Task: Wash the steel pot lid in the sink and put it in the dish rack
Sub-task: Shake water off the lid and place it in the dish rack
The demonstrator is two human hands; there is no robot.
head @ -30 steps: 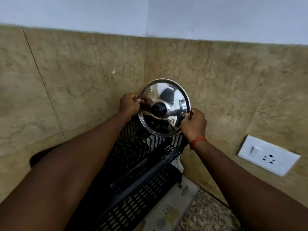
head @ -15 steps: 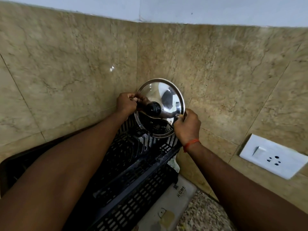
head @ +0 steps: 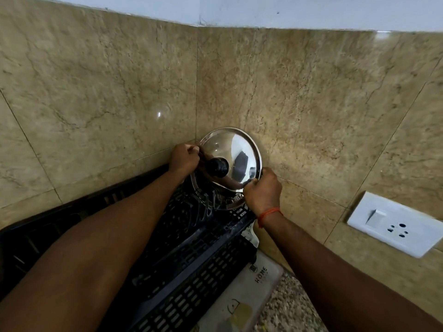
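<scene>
The round steel pot lid (head: 236, 149) with a black knob stands almost upright at the far corner of the black plastic dish rack (head: 191, 264), close to the tiled wall corner. Its lower rim sits among the rack's prongs. My left hand (head: 183, 158) grips the lid's left rim. My right hand (head: 262, 190), with an orange thread at the wrist, grips the lower right rim. Both forearms reach over the rack and hide part of it.
Beige marble tiles (head: 311, 104) form the corner behind the rack. A white switch and socket plate (head: 395, 224) is on the right wall. A white tray (head: 247, 291) lies under the rack on a speckled granite counter (head: 285, 312).
The lid has moved lower and further back toward the wall corner, its bottom edge now down among the rack prongs. Both hands stayed on its rim. The view tilted downward.
</scene>
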